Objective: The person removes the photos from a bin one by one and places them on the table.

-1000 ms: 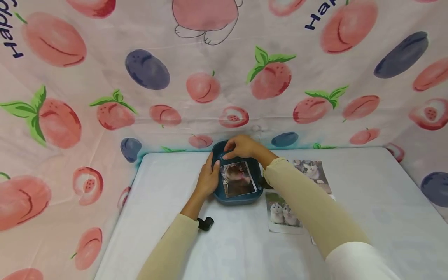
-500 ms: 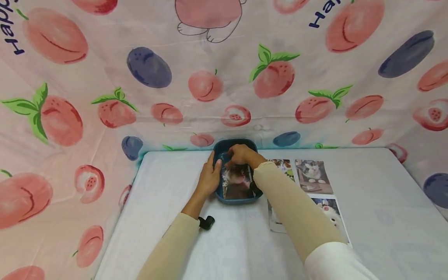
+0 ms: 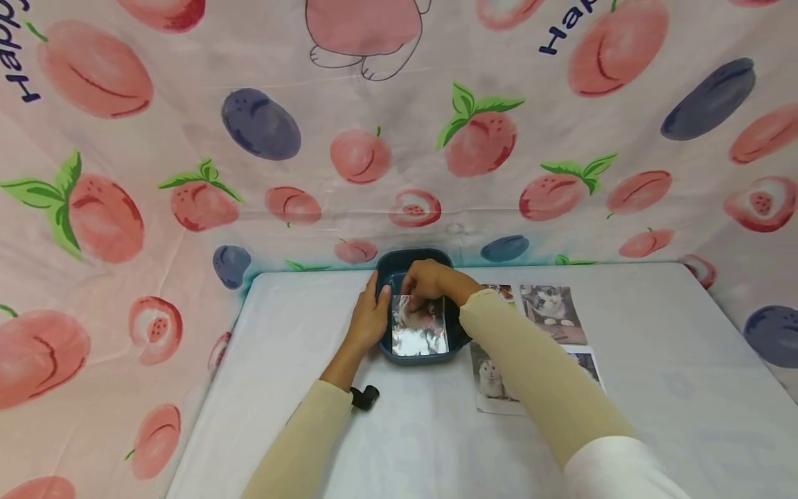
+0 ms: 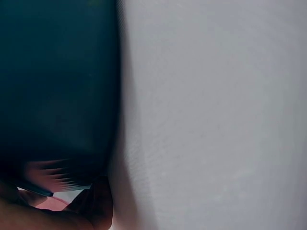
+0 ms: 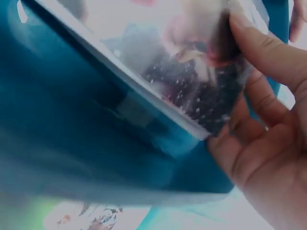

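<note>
"Surface, room?"
"White table under the tray; fruit-print cloth behind it."
"Grip?"
"My right hand pinches the photo inside the tray; my left hand holds its side."

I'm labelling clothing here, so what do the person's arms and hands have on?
The left hand and right hand wear no gloves. A beige left sleeve and a beige right sleeve cover the forearms, the right one gathered at the wrist; a white sleeve shows further up that arm. A small black device juts out near the left wrist.
</note>
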Action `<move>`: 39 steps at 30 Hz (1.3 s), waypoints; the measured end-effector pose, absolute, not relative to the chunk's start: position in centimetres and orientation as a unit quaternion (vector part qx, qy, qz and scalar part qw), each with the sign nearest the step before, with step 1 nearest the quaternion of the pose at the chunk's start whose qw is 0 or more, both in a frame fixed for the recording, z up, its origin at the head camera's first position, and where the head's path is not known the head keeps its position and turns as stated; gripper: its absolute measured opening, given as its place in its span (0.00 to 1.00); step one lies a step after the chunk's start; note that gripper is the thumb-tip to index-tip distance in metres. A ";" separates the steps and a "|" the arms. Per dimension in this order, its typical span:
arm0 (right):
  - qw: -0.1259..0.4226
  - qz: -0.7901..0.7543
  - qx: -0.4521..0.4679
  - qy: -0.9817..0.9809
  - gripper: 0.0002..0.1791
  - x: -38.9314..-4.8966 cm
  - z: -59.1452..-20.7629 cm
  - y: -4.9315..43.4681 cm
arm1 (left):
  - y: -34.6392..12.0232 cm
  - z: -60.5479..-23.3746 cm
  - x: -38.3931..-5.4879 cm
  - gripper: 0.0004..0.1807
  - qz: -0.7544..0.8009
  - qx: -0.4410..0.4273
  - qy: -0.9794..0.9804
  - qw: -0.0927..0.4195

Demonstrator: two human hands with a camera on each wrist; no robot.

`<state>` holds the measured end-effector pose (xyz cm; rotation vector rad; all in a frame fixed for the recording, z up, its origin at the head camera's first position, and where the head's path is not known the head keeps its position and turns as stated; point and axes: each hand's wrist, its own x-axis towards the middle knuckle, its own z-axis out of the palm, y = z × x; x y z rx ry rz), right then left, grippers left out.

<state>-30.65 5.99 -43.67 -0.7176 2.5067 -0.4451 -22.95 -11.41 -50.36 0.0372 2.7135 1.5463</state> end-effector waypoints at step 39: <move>0.024 -0.316 -0.193 0.929 0.09 -21.1 -32.9 28.7 | -11.3 -50.4 -22.8 0.34 0.480 -0.003 0.877 0.022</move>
